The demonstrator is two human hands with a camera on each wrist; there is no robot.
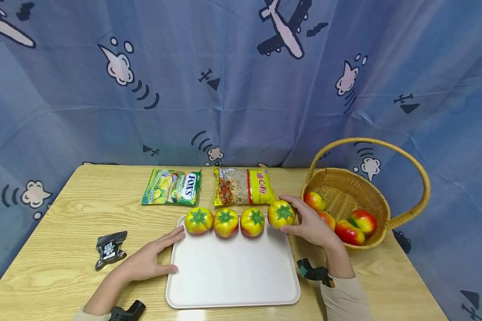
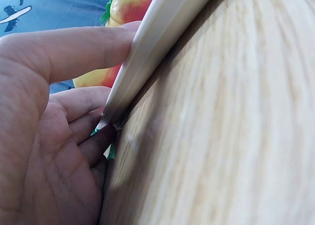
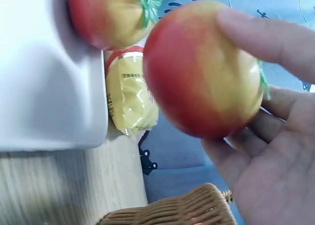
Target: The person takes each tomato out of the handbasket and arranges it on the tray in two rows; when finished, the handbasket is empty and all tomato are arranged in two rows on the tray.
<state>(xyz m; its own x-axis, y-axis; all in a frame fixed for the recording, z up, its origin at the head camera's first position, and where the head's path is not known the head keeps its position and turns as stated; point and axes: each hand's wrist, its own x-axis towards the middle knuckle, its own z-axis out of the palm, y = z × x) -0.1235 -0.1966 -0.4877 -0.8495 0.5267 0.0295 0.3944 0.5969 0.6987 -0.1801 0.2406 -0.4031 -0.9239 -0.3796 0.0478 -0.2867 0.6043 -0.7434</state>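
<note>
My right hand (image 1: 311,223) grips a red-and-yellow fruit with a green leafy top (image 1: 281,214) between thumb and fingers, at the far right corner of the white tray (image 1: 233,272). In the right wrist view that fruit (image 3: 202,70) is held up clear of the tray's corner. Three matching fruits (image 1: 226,222) stand in a row along the tray's far edge, leaves upward. At the tray's left side, my left hand (image 1: 148,258) touches the rim with spread fingers and thumb. The left wrist view shows the thumb (image 2: 93,48) against the tray wall (image 2: 142,57).
A wicker basket (image 1: 379,196) with a tall handle holds several red-and-yellow fruits at right. Behind the tray lie a green FOX'S candy bag (image 1: 172,187) and a yellow food packet (image 1: 245,186). A small black packet (image 1: 110,249) lies on the table at left.
</note>
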